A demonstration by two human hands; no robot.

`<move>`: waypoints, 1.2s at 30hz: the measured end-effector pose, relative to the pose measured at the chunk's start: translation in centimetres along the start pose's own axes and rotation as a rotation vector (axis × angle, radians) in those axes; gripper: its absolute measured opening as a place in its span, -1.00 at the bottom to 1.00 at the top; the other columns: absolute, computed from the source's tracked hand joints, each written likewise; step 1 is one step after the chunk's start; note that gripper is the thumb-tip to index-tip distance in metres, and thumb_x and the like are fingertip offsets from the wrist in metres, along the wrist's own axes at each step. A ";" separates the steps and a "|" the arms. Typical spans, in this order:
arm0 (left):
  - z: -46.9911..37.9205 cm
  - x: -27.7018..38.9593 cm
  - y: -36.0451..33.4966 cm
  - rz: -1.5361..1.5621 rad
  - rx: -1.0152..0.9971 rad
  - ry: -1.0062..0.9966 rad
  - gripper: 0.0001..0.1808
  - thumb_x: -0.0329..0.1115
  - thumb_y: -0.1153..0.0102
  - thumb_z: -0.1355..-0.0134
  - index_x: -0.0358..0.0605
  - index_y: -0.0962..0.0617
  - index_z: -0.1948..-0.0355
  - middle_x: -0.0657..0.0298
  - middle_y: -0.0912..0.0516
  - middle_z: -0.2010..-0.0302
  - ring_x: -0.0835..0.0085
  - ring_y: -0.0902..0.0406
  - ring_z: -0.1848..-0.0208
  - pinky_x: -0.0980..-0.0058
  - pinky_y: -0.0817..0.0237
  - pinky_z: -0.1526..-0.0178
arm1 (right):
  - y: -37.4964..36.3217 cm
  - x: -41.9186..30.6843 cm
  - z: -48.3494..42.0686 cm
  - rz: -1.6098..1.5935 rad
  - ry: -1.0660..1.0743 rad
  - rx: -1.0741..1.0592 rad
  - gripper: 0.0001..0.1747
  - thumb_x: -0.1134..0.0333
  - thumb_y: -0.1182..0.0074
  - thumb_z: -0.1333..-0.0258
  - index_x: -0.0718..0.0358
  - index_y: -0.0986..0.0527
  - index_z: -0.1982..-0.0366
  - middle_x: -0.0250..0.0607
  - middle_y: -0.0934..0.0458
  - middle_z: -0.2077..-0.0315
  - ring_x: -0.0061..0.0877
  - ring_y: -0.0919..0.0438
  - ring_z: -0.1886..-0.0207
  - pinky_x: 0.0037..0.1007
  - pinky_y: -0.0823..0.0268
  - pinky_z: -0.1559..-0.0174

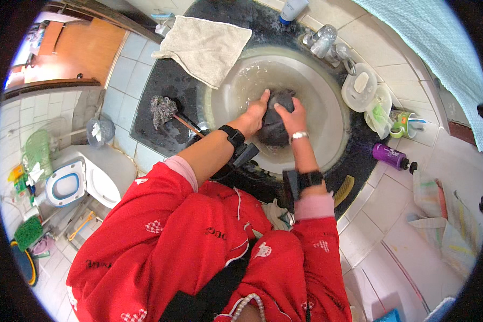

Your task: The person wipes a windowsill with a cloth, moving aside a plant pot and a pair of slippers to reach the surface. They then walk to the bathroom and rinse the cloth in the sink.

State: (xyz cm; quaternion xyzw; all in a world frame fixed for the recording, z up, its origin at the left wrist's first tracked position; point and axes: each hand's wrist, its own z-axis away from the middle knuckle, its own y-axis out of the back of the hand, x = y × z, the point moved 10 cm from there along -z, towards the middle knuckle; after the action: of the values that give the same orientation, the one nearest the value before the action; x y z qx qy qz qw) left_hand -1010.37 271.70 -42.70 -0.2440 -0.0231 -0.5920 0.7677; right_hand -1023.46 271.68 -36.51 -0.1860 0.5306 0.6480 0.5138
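Note:
Both of my hands are in the white oval washbasin (326, 133), which holds cloudy water. Between them is a dark grey wet cloth (275, 120), partly under the water. My left hand (256, 112) grips the cloth's left side, thumb pointing up along it. My right hand (293, 116) holds its upper right part, with the thumb pressed on top. The fingertips are partly hidden by the cloth and the water. A beige towel (207, 46) lies over the counter and the basin's upper left rim.
Around the basin on the black counter (145, 129) are a mop-like brush (164, 109), a chrome faucet (324, 40), a soap box (360, 86), a green cup (404, 122), a purple bottle (389, 156) and a yellow comb (344, 190). A toilet (66, 184) stands at the left.

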 end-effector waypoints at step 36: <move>-1.1 2.1 0.2 -0.045 -0.045 -0.163 -0.54 0.03 0.07 -0.38 -0.16 -0.47 -0.01 0.14 -0.57 0.12 0.29 -0.52 0.16 0.08 -0.38 0.16 | 0.1 -1.5 2.8 0.100 0.103 0.037 -0.52 0.37 -0.14 0.22 0.20 -0.51 0.10 0.17 -0.53 0.15 0.02 -0.50 0.04 -0.10 -0.35 0.00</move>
State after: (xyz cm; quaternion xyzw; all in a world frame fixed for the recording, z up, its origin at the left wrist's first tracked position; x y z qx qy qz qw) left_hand -1009.85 269.36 -43.04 -0.3078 -0.0777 -0.5879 0.7441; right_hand -1022.06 273.41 -34.26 -0.1826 0.5768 0.6526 0.4562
